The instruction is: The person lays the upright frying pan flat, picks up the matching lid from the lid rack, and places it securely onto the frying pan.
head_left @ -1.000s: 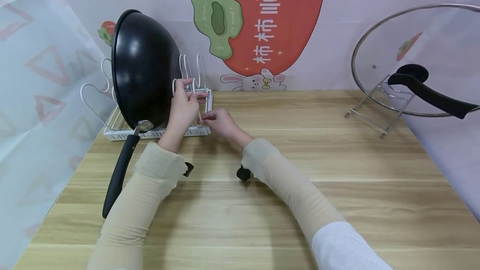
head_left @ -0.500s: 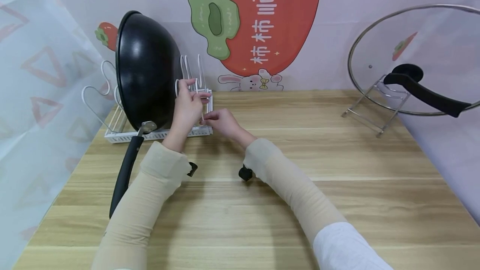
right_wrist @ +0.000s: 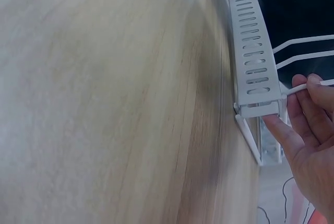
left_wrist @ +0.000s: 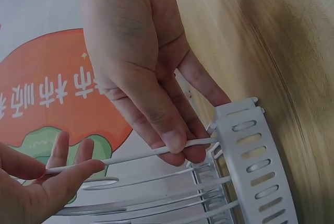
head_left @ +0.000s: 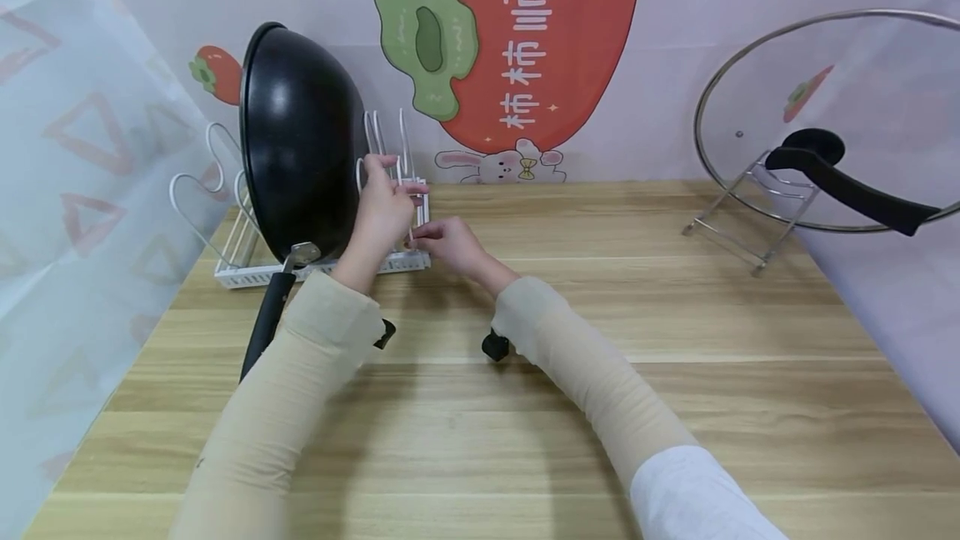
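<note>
A white dish rack (head_left: pixel 251 277) with upright wire loops stands at the back left, and a black wok (head_left: pixel 303 140) leans on edge in it. My left hand (head_left: pixel 381 215) pinches the upper part of the rack's rightmost front wire divider (left_wrist: pixel 138 157) between thumb and fingers. Lower down, my right hand (head_left: pixel 452 245) pinches the same wire close to the slotted base rail (left_wrist: pixel 255 166). One right finger touches the rail's end in the right wrist view. The wok's black handle (head_left: pixel 267 323) points toward me, its end hidden behind my left sleeve.
A glass lid (head_left: pixel 742 107) with a black handle (head_left: pixel 855 177) leans in a small metal stand (head_left: pixel 757 215) at the back right. Black straps (head_left: pixel 495 346) show under both cuffs. A printed wall sheet closes off the back of the wooden table (head_left: pixel 600 315).
The rack, wok and both hands have shifted slightly right. The wok has turned a little, and more of its handle is behind my left sleeve. Both hands keep pinching the wire.
</note>
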Tool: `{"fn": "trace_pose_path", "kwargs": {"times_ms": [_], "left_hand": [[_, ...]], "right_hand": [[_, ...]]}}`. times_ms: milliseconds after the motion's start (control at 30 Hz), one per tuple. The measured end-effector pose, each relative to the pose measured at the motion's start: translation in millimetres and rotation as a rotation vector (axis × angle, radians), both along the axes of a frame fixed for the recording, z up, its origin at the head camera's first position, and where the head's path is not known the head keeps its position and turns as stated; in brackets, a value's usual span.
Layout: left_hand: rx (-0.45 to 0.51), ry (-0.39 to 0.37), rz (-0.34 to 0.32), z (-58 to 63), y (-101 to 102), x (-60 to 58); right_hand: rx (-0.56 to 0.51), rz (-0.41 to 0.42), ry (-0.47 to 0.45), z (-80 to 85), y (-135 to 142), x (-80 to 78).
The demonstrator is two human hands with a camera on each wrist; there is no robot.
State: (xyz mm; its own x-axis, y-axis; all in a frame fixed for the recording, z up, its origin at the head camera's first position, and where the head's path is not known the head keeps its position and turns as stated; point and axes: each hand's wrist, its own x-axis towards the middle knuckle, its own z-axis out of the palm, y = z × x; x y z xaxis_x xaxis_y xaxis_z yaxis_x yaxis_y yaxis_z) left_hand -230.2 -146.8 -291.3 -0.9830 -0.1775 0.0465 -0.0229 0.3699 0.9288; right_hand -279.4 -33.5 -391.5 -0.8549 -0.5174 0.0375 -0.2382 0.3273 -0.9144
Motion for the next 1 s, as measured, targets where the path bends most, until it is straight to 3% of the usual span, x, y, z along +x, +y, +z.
{"fn": "trace_pose_path", "kwargs": {"times_ms": [267, 1000], "left_hand": [[0.037, -0.046, -0.032, 6.6, -1, 0.3], [0.043, -0.016, -0.075, -3.5, 11, 0.2]], "right_hand": [[-0.021, 0.008, -0.013, 5.7, 4, -2.5], [-0.006, 0.023, -0.023, 3.3, 22, -1.5]]}}
